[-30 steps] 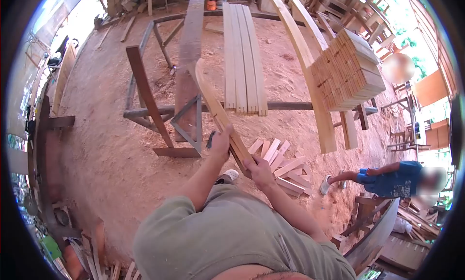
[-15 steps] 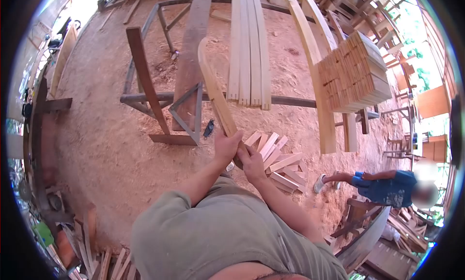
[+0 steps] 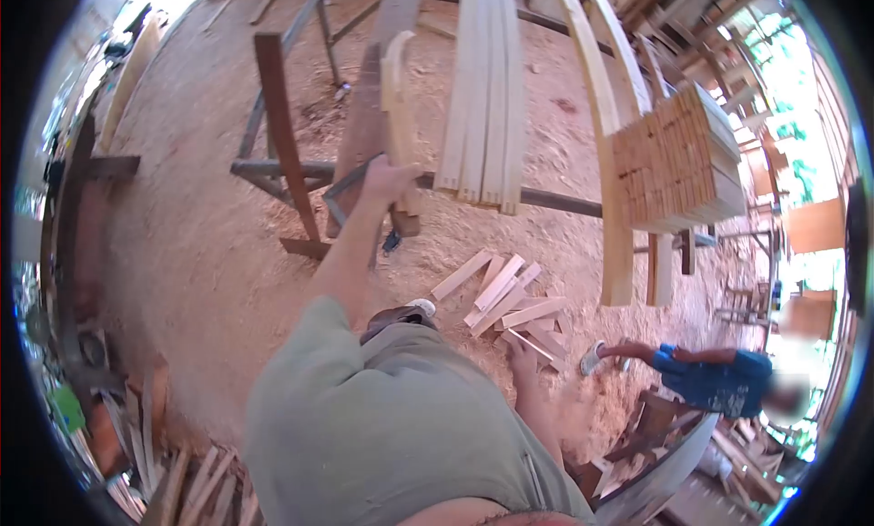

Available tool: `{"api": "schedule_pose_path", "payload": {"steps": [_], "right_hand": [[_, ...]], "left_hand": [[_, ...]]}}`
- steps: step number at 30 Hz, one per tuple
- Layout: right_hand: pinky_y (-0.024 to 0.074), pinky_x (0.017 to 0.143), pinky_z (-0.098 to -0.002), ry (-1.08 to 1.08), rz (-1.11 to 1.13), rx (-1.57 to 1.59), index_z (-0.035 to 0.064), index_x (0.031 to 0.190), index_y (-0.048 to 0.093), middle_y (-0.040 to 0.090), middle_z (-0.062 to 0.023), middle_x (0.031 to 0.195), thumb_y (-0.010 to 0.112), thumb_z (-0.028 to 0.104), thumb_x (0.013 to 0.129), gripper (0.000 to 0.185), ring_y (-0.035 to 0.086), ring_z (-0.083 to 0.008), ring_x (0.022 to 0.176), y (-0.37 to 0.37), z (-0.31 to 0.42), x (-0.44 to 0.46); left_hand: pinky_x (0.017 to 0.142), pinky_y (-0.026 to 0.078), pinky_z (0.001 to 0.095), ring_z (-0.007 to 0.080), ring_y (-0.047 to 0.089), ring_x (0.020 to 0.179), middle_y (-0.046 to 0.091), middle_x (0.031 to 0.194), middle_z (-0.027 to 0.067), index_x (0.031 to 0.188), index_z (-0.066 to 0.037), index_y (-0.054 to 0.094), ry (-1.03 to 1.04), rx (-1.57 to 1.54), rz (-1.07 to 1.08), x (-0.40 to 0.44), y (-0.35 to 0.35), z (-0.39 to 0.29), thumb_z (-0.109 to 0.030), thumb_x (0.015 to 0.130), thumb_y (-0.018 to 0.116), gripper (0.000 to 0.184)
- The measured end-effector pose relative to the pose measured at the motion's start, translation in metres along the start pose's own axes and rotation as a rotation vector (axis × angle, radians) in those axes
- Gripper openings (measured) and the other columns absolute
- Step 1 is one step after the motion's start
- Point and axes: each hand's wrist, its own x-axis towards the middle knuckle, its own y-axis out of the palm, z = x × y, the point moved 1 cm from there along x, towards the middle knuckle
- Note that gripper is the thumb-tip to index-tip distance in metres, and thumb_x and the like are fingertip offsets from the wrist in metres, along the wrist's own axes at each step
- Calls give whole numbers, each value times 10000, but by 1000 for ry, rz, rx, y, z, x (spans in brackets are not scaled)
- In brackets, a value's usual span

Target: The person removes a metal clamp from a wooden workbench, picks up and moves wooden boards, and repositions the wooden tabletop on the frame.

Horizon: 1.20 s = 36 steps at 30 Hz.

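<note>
My left hand is stretched forward, its fingers closed round the lower part of a long curved wooden piece. That piece lies lengthwise over a dark plank on the metal frame. Just right of it rest several pale, slotted wooden slats, side by side on the same frame. My right hand hangs low at my right side, seen against a heap of short wooden sticks on the ground. Its fingers are small and unclear, and whether they touch a stick does not show.
A stack of cut wooden pieces sits across long beams at the right. A brown upright post stands at the frame's left. Another person in blue is at the right. Scrap wood lies lower left.
My left hand has carried the curved wooden piece forward onto the plank. My right hand has let go of it and dropped back to my right side.
</note>
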Motion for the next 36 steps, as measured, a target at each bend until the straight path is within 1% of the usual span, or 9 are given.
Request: {"api": "schedule_pose_path", "payload": {"steps": [1,2,7,13,16,21,23,29,36], "right_hand": [[324,429,-268,248,-75,81,56,751,563,465,-7,635,529,255,849,224,427,-111,489,-13,4,-49],[309,392,-308,360,-47,-38,95,673,501,418,-15,589,489,283,863,268,398,-164,418,-34,-88,-57],[347,405,-292,728,-434,80,54,757,525,477,-36,630,496,209,850,183,453,-154,467,-75,-135,-200],[394,422,-271,668,-797,186,4,859,555,548,-61,679,504,120,835,129,518,-143,525,-64,-86,-257],[397,436,-245,580,-922,243,-16,924,571,563,-59,689,518,133,840,179,527,-127,543,-56,-80,-256],[421,494,-222,322,-844,175,-29,992,572,582,-56,732,545,157,846,238,547,-117,603,-58,-65,-248],[444,542,-223,344,-847,224,-27,1001,572,590,-67,758,556,160,843,245,562,-124,644,-51,-59,-246],[475,660,-287,416,-620,-215,-21,1042,604,632,-90,793,574,265,841,351,590,-162,702,-25,-89,-267],[474,811,-339,580,-797,26,5,1039,625,639,-182,991,608,312,758,416,615,-275,919,15,-76,-313]], "left_hand": [[533,467,274,121,575,592,616,680,71,762,43,642,-13,177,-18,6,-11,2,-180,633,726,271],[546,478,283,148,596,608,624,683,87,788,56,639,-38,206,25,8,-18,3,-195,614,726,318],[561,486,286,160,613,632,631,696,101,817,84,629,-26,306,33,9,-46,11,-190,604,720,359],[554,475,271,139,582,609,610,714,80,813,50,572,7,91,6,29,-50,30,-165,611,733,336],[562,479,267,141,583,616,609,719,88,831,39,575,10,231,-47,69,-57,20,-165,591,757,364],[548,480,297,171,589,625,609,739,90,844,-1,586,-114,162,160,144,-77,-8,-219,616,755,358],[500,473,327,183,587,600,597,705,76,852,-19,592,-144,421,109,151,-71,-30,-234,677,715,303],[511,471,338,205,589,606,593,721,92,852,-11,589,130,733,193,189,-27,-10,-235,709,672,278],[523,469,351,231,590,614,589,739,110,851,-1,585,301,919,150,209,43,-2,-235,746,622,259]]}}
